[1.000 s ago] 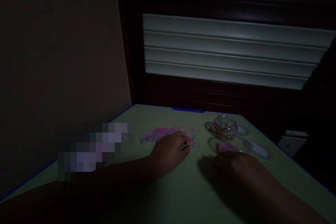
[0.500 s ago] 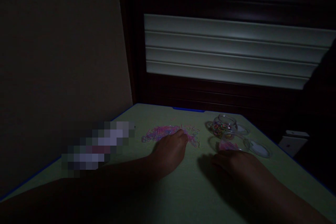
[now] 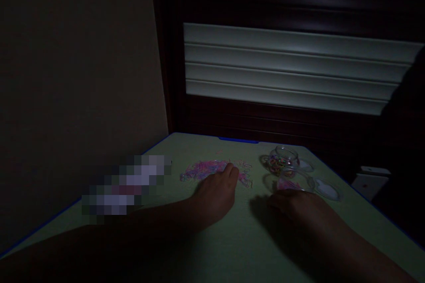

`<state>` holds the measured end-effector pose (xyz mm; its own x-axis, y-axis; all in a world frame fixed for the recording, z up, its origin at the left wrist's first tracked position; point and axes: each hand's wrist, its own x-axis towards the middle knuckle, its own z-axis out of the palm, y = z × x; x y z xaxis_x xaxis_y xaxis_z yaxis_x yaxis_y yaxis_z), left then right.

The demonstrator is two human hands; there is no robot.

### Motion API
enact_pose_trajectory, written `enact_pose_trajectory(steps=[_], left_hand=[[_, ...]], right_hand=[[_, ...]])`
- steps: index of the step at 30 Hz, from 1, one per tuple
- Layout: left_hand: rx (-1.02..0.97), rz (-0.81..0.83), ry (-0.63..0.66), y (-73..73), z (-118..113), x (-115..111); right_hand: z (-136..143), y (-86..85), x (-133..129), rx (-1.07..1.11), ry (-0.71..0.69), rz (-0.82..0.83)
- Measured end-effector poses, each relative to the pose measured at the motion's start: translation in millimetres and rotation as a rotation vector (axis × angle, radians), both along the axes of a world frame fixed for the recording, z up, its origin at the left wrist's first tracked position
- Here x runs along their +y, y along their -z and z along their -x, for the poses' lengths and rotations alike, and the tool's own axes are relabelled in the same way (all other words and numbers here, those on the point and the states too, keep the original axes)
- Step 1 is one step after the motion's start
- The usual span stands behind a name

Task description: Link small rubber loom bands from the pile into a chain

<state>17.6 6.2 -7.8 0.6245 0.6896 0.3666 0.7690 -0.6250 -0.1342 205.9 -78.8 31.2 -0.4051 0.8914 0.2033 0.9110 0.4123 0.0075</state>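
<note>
A loose pile of thin pink and purple rubber bands (image 3: pixel 202 169) is spread on the pale green table (image 3: pixel 219 252). My left hand (image 3: pixel 217 192) rests at the pile's right end, fingers pinched together; whatever is between the fingertips cannot be made out. To the right, my right hand (image 3: pixel 299 205) is curled against the near side of a clear jar (image 3: pixel 300 180) with pink bands inside. Its fingertips are mostly hidden, but it appears to hold the jar. Behind stands another clear jar (image 3: pixel 282 161), holding multicoloured bands.
Two round pale lids (image 3: pixel 327 189) lie right of the jars. A blurred-out object (image 3: pixel 129 183) lies along the table's left side. A wall (image 3: pixel 83 75) rises on the left and a dark slatted panel (image 3: pixel 282 70) at the back. White boxes (image 3: pixel 370 183) stand beyond the right edge.
My left hand has shifted very slightly at the pile, its fingertips a little more raised. The right hand and the jars have stayed put; the view has tilted slightly.
</note>
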Motion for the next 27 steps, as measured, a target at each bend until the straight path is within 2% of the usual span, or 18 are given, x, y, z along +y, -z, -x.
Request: enact_pose_trajectory(steps=[11, 16, 24, 27], left_hand=[[-0.047, -0.012, 0.189, -3.4, -1, -5], [-0.008, -0.097, 0.264, -7.1, 0, -9], [-0.035, -0.237, 0.483, -6.2, 4, -10], [-0.035, -0.27, 0.539, -7.3, 4, -11]], right_hand=[[-3, -1.1, -2, 0.088, 0.062, 0.004], [-2, -2.8, -4, 0.168, 0.048, -0.032], [0, -6.3, -5, 0.217, -0.009, -0.125], [-1, -6.8, -5, 0.215, -0.032, -0.108]])
